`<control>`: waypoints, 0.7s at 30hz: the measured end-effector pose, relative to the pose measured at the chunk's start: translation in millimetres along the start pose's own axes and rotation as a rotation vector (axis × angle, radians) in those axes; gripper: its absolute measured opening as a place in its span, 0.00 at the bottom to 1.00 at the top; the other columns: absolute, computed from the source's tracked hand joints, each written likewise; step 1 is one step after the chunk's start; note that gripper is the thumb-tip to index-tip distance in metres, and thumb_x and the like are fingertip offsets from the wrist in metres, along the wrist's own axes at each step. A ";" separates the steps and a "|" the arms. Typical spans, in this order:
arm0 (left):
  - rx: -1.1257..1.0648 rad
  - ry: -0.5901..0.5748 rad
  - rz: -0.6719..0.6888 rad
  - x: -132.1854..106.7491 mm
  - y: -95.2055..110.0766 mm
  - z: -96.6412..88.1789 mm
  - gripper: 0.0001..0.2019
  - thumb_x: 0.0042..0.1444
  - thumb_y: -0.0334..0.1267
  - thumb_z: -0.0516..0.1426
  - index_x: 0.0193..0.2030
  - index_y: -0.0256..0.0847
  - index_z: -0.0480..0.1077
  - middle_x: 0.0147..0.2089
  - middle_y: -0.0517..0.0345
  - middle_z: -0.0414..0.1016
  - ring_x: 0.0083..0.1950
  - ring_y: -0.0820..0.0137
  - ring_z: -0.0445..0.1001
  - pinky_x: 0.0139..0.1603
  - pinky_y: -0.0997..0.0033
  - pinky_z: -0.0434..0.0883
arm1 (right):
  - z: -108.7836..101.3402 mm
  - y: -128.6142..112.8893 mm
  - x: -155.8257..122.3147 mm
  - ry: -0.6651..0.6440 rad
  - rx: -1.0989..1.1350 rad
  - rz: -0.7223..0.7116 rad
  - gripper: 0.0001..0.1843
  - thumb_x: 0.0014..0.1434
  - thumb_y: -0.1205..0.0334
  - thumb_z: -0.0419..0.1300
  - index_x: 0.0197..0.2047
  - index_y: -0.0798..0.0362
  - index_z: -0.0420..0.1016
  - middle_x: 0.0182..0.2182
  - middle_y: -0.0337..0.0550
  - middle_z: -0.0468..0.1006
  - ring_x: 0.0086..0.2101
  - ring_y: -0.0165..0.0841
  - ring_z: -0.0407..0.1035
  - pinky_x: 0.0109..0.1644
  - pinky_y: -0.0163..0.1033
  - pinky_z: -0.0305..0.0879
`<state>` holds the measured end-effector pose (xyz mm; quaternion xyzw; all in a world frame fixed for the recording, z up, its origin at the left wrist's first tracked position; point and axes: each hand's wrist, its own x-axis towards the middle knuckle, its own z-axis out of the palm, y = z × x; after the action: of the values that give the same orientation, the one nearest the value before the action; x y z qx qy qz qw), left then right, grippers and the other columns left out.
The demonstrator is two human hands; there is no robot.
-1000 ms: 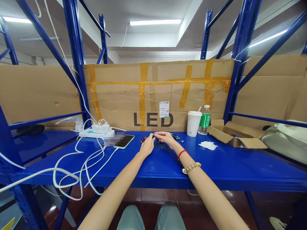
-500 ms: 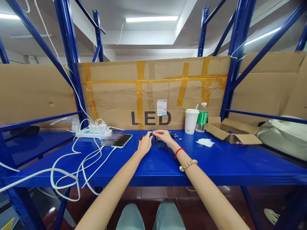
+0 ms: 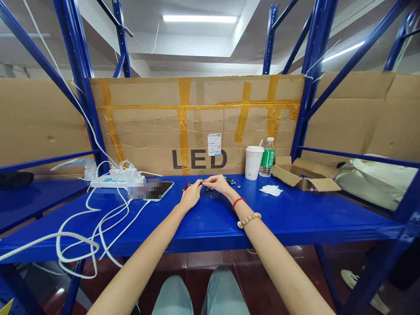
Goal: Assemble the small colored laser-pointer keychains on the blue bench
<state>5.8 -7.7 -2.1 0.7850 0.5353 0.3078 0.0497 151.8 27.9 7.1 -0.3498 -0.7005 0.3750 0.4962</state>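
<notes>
My left hand (image 3: 191, 197) is on the blue shelf board, fingers bent around a small dark piece whose kind I cannot make out. Beside its fingertips, a red slim object (image 3: 187, 187) shows in part. My right hand (image 3: 219, 183), with a red cord and a beaded bracelet at the wrist, pinches at the same small dark piece, fingertips meeting those of the left. Behind the right hand lie green pen-like sticks (image 3: 230, 180), partly covered. Several tiny dark parts lie below the right fingers, one small part (image 3: 211, 197) nearest me.
To the left are a phone (image 3: 163, 191), a white power strip (image 3: 101, 181) and looping white cables (image 3: 78, 238). On the right stand a paper cup (image 3: 253, 163), a water bottle (image 3: 267, 158), a crumpled tissue (image 3: 271, 190) and an open cardboard box (image 3: 323, 184). Cardboard (image 3: 147, 131) walls off the back.
The camera view has turned slightly right, so everything sits further left in the picture. Both hands stay together at the small dark piece; the right fingers have shifted slightly.
</notes>
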 end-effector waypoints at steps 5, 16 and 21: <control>-0.019 -0.062 0.049 1.6 -3.2 3.5 0.11 0.59 0.40 0.40 0.45 0.45 0.57 0.38 0.56 0.71 0.40 0.67 0.70 0.37 0.69 0.64 | -6.5 4.1 -1.2 -0.022 -0.038 0.028 0.20 0.31 0.53 0.66 0.25 0.61 0.76 0.18 0.41 0.72 0.20 0.25 0.61 0.20 0.30 0.53; -0.045 -0.102 0.170 -2.2 -1.5 2.7 0.08 0.59 0.38 0.39 0.41 0.43 0.54 0.30 0.58 0.69 0.32 0.69 0.69 0.36 0.70 0.63 | -11.2 1.7 -8.0 -0.054 -0.075 0.038 0.19 0.32 0.53 0.66 0.25 0.61 0.76 0.16 0.39 0.70 0.19 0.24 0.59 0.20 0.30 0.51; 0.036 -0.124 0.131 -5.5 4.0 -0.4 0.09 0.59 0.38 0.39 0.43 0.43 0.55 0.34 0.56 0.71 0.36 0.67 0.71 0.36 0.70 0.63 | -13.6 4.8 -7.4 -0.074 -0.083 0.011 0.19 0.31 0.52 0.66 0.21 0.61 0.75 0.17 0.39 0.70 0.19 0.23 0.58 0.20 0.31 0.51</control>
<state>7.6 -14.2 -2.6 0.8368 0.4839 0.2516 0.0485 167.3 26.3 2.8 -0.3598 -0.7315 0.3611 0.4529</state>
